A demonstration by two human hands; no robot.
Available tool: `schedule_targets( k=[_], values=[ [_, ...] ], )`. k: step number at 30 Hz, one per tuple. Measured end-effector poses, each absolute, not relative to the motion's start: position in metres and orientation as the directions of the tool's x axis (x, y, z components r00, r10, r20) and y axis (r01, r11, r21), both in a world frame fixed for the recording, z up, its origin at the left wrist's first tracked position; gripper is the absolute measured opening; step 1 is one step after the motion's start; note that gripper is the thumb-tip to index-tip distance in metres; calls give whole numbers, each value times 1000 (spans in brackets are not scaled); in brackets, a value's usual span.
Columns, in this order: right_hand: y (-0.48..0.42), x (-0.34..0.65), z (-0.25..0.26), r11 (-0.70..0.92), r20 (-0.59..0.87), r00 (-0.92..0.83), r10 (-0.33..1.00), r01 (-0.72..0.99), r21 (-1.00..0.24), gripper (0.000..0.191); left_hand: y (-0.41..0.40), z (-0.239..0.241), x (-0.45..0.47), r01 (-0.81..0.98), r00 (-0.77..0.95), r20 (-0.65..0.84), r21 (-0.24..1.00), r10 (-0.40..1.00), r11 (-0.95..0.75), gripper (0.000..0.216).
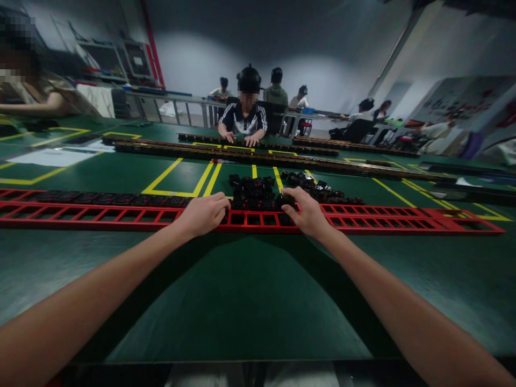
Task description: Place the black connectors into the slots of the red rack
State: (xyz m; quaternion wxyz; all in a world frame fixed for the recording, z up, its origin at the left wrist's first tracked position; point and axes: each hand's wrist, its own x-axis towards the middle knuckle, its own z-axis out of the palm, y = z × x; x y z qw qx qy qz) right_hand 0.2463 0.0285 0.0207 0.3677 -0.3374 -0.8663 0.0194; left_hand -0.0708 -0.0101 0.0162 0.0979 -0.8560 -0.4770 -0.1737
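A long red frame (363, 221) with two rows of square slots lies across the green table (234, 290). Small black square pieces (133, 199) fill part of its far row on the left, and more sit in that row between my hands. My left hand (206, 212) rests at the frame with curled fingers; anything in them is hidden. Between the thumb and fingers of my right hand (305, 210) is a black piece (284, 200), over the far row. Just behind the frame is a heap of loose black pieces (252, 186), with a second heap (314, 185) to its right.
Long dark strips (226, 155) run across the table farther back. Yellow tape lines (173, 192) mark the tabletop, and white paper (52, 156) lies at left. A co-worker (244, 115) sits opposite, both hands on a dark strip. Another person (44, 99) is at far left.
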Motion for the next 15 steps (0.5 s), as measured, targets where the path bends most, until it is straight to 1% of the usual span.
schedule_targets(
  k=[3,8,11,15],
  values=[
    [23,241,19,730,555,-501,664,596,-336,31,-10,16,-71,852,483,388,-3,785,-523,27],
    [15,235,23,743,487,-568,663,576,-340,18,-11,17,-70,854,482,377,0,791,-521,28],
    [13,232,26,760,444,-618,648,561,-329,18,-12,18,-70,858,479,370,-6,796,-514,28],
    [11,229,26,770,427,-641,638,550,-324,23,-12,18,-70,861,476,362,-7,802,-508,29]
  ],
)
